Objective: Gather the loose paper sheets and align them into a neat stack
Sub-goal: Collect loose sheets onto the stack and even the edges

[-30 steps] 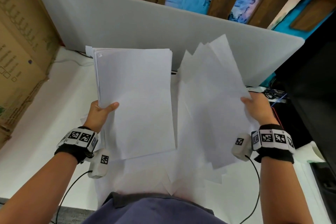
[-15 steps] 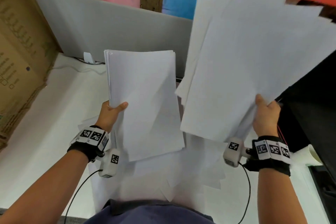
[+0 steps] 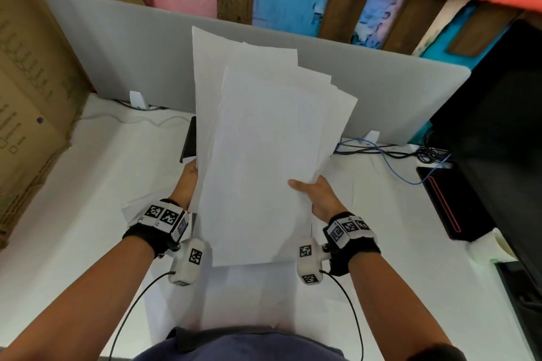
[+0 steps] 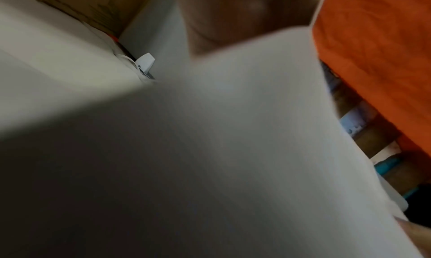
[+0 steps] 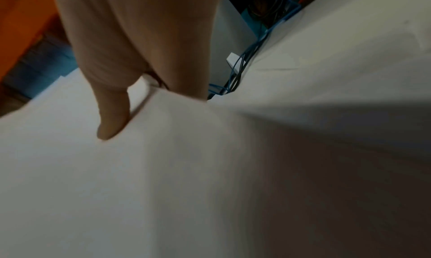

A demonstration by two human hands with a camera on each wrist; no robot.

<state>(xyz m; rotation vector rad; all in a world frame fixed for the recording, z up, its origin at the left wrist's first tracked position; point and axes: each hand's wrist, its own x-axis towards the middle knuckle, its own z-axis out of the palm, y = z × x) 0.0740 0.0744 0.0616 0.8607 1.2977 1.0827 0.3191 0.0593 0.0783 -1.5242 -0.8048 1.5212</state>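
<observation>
One fanned bundle of white paper sheets (image 3: 264, 141) is held up over the white desk (image 3: 88, 184), its top corners splayed and uneven. My left hand (image 3: 187, 182) holds the bundle's left edge, its fingers hidden behind the sheets. My right hand (image 3: 311, 190) grips the right edge, with the thumb (image 3: 296, 184) lying on the front sheet. In the right wrist view the thumb (image 5: 111, 121) presses on the paper (image 5: 163, 169). Blurred paper (image 4: 210, 151) fills the left wrist view. More loose sheets (image 3: 249, 296) lie flat on the desk under the bundle.
A grey divider panel (image 3: 132, 53) stands along the desk's back. Cardboard boxes (image 3: 29, 82) rise at the left. Blue and black cables (image 3: 396, 152) and a black device (image 3: 451, 202) lie at the right. A dark flat object (image 3: 189, 141) sits behind the bundle's left edge.
My right hand has swung its loose fan of sheets left onto the stack in my left hand. The two separate bundles are now one, held from both sides.
</observation>
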